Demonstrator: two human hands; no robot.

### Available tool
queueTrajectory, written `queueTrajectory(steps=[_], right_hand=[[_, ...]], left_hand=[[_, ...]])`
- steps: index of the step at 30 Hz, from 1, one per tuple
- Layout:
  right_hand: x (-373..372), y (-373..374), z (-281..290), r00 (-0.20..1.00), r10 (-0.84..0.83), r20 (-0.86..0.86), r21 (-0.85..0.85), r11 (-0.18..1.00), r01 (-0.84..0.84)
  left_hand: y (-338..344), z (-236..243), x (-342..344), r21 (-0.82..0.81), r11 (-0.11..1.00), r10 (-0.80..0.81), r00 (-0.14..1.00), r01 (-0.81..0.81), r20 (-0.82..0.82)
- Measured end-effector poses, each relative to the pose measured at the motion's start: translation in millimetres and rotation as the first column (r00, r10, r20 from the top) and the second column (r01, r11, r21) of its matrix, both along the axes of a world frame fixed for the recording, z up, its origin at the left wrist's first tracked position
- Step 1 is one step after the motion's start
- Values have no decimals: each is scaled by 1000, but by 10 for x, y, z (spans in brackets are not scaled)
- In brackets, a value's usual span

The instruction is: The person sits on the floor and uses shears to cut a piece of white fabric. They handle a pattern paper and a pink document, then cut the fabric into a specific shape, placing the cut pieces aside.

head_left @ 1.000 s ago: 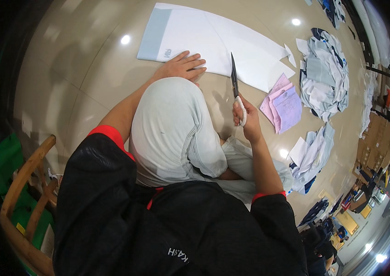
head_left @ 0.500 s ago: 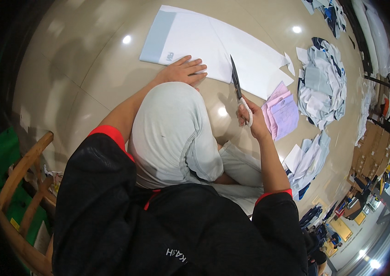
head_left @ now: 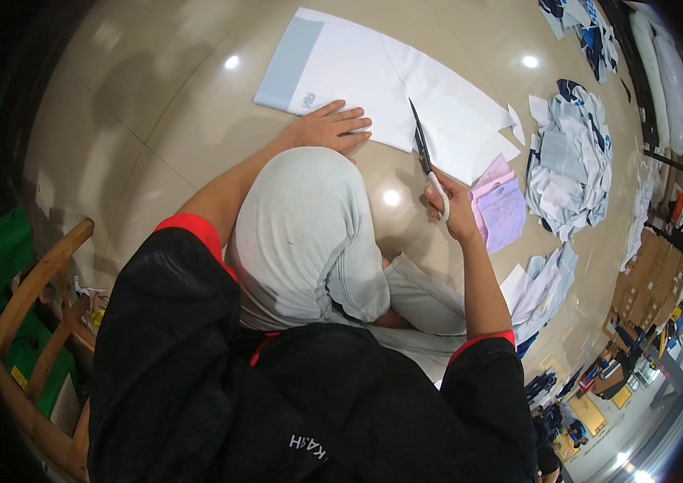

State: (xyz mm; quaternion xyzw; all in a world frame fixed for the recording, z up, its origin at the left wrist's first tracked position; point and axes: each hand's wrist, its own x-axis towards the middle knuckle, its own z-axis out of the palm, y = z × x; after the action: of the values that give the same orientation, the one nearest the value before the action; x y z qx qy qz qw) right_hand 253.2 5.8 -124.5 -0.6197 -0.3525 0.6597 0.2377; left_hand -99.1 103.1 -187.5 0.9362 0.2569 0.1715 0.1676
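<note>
A long white panel of cloth (head_left: 454, 113) with a pale grey-blue end band lies flat on the floor ahead of me. My left hand (head_left: 332, 127) rests on its near edge close to the banded end, fingers spread. My right hand (head_left: 456, 208) grips a pair of large scissors (head_left: 423, 145) by the white-wrapped handles. The dark blades point away from me, over the panel near a slit in its near edge. Whether the blades touch the cloth I cannot tell. Just right of that hand lie pink and lilac paper sheets (head_left: 502, 211).
A big heap of white, grey and navy cloth pieces (head_left: 573, 157) sits at the right, with a smaller pile (head_left: 546, 286) nearer me. A small white scrap (head_left: 516, 125) lies by the panel's right end. At the left stands a wooden frame (head_left: 35, 282); cardboard boxes (head_left: 651, 274) are far right.
The view has shifted slightly, so the floor things sit a little further right. My left hand stays on the cloth; my right hand keeps holding the scissors in nearly the same place.
</note>
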Motion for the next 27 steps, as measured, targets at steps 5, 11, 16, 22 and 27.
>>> queueTrajectory(steps=[5, 11, 16, 22, 27], right_hand=[[-1, 85, 14, 999, 21, -30, 47, 999, -20], [-47, 77, -6, 999, 22, 27, 40, 999, -23], [-13, -189, 148, 997, 78, -23, 48, 996, -77], [1, -793, 633, 975, -60, -215, -37, 998, 53], [48, -733, 592, 975, -60, -212, -34, 998, 54]], left_hand=[[8, 5, 7, 18, 1000, 5, 1000, -5, -1], [5, 56, -3, 45, 999, 20, 999, -18, -30], [7, 70, -6, 42, 999, 27, 1000, -27, -12], [-10, 57, -2, 94, 994, 45, 999, -46, 10], [-19, 113, 5, 30, 998, 46, 999, -47, 11]])
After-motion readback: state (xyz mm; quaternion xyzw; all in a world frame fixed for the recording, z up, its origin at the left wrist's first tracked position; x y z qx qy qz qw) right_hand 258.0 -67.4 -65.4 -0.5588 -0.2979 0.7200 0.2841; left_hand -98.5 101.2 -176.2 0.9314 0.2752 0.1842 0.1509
